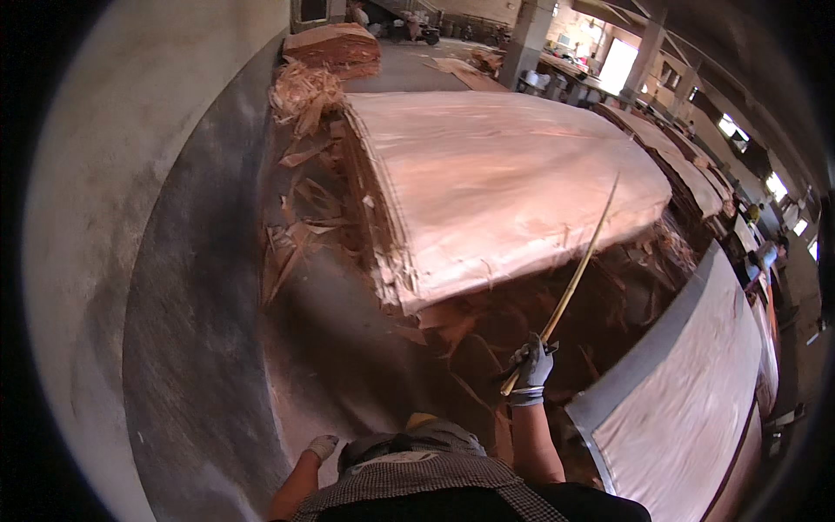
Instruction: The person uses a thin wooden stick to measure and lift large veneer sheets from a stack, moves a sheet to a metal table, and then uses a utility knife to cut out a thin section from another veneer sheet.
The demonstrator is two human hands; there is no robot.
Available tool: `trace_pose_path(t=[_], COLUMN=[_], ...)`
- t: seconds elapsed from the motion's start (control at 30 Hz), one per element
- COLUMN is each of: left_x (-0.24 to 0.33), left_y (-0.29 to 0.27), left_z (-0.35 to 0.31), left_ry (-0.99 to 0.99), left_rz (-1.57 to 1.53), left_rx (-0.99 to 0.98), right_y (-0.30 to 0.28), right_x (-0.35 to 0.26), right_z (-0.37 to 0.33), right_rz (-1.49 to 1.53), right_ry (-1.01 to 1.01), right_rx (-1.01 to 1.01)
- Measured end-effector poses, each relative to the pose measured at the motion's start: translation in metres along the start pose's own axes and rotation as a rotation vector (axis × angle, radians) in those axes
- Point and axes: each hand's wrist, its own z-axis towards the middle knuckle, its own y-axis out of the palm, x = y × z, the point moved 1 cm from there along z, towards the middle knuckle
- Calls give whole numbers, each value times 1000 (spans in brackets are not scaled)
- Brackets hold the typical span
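My right hand (532,367), in a grey-and-white work glove with a band at the wrist, is closed round the lower part of a long, thin yellowish stick (576,280). The stick tapers upward and slants away to the right; in the picture its tip crosses the big stack of wood veneer sheets (513,183). Low beside my body on the left, my left hand (323,447) wears a pale glove. Its fingers look curled in, with no object showing in them. Torn veneer scraps (487,326) lie on the floor along the stack's near side.
A wall with a dark lower band (204,252) runs along my left. Close on my right stands a pale sheet-topped stack (687,391) with a grey edge. Heaped veneer scraps (306,91) lie at the far left; more stacks (665,152) and a pillar (528,43) stand beyond.
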Motion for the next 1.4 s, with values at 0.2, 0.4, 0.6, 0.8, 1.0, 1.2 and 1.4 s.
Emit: trace_pose_path(t=[0.2,0.4,0.6,0.8,1.0,1.2,1.4], left_x=[-1,-94,-106,-86,-130,-96,79], left_y=[-92,-185,-277,-376,-548,-787,-944], left_z=[110,170,218,267,365,519,646], left_ry=[-128,0,-65,163,-43,-109,144], left_rz=[-165,3,375,114,171,401,57], left_rx=[-21,73,240,117,-78,-26,177], right_y=[97,268,444,571,582,576,603], right_x=[72,131,217,292,326,335,369], right_z=[90,191,267,305,417,454,470], right_rz=[-128,-90,22,77,-378,-227,-839], right_ry=[-116,27,255,335,79,356,-32], right_rx=[-46,-69,-196,-240,100,80,374])
